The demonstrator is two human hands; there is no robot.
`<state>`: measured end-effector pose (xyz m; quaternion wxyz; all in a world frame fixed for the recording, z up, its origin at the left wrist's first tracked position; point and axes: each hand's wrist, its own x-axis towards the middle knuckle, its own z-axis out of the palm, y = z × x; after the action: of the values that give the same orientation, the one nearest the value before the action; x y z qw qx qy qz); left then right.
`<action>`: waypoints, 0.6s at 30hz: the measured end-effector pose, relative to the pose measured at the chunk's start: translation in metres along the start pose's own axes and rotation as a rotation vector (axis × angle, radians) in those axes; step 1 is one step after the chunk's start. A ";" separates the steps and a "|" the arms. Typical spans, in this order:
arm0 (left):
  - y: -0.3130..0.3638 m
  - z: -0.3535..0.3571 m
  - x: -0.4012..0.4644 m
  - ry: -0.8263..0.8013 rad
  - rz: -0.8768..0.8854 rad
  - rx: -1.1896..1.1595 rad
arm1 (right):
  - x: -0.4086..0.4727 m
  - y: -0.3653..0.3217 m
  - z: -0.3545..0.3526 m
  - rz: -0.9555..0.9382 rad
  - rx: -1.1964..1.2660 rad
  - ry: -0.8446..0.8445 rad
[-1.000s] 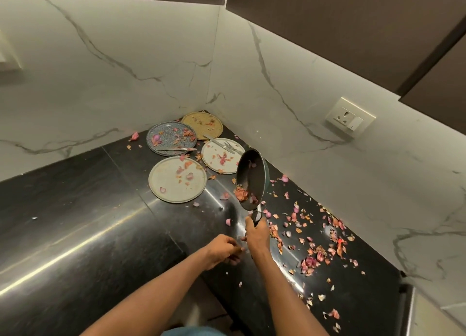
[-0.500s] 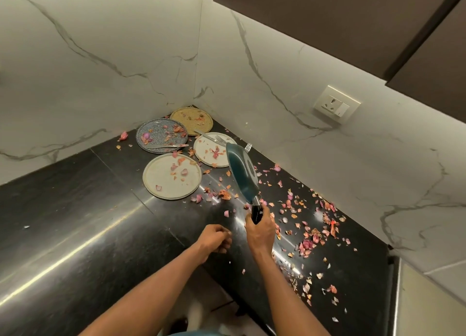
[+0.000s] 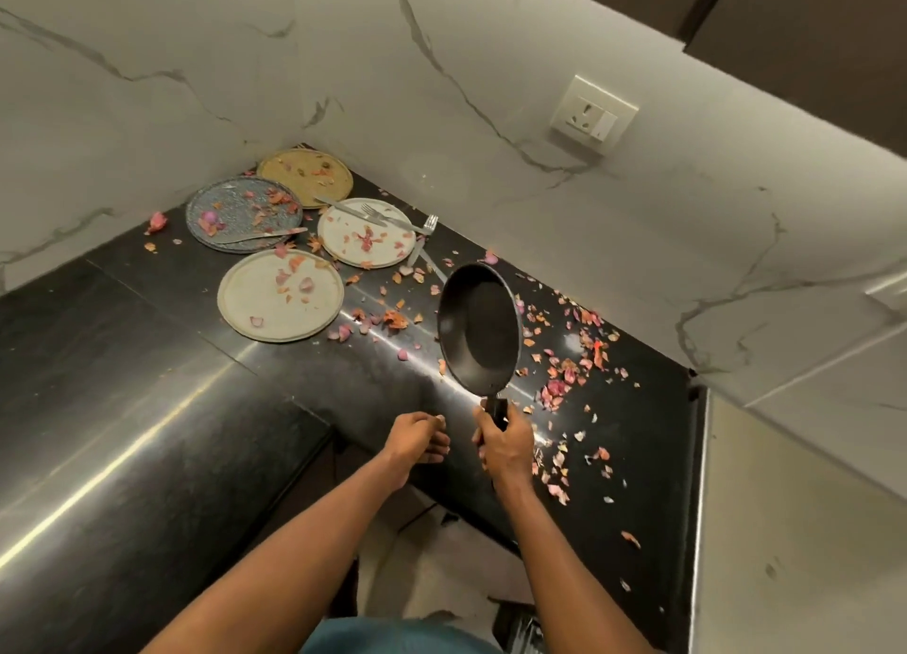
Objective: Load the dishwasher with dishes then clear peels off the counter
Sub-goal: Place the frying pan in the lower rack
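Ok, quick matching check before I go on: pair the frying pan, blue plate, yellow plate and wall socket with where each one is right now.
Things:
1. frying pan
2. blue plate
3. yellow plate
4. wall socket

Places:
A. deepest in the counter corner
B. on the marble wall, upper right
C. held up by its handle in the right hand
D. on the counter with a knife lying on it

Pairs: 1-C, 2-D, 3-A, 4-B
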<state>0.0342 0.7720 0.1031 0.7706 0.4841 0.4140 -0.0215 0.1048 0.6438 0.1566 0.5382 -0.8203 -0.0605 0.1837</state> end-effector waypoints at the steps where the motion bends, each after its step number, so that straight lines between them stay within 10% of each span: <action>1: 0.000 0.007 -0.002 -0.012 -0.005 0.005 | -0.005 0.002 -0.006 0.073 0.077 -0.017; 18: -0.062 0.141 -0.105 -0.314 -0.167 -0.067 | -0.120 0.087 -0.124 0.371 0.427 0.048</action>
<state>0.0252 0.5929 0.1533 0.8369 0.4130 0.3277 -0.1470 0.0310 0.4655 0.1501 0.6572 -0.6895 0.1436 0.2682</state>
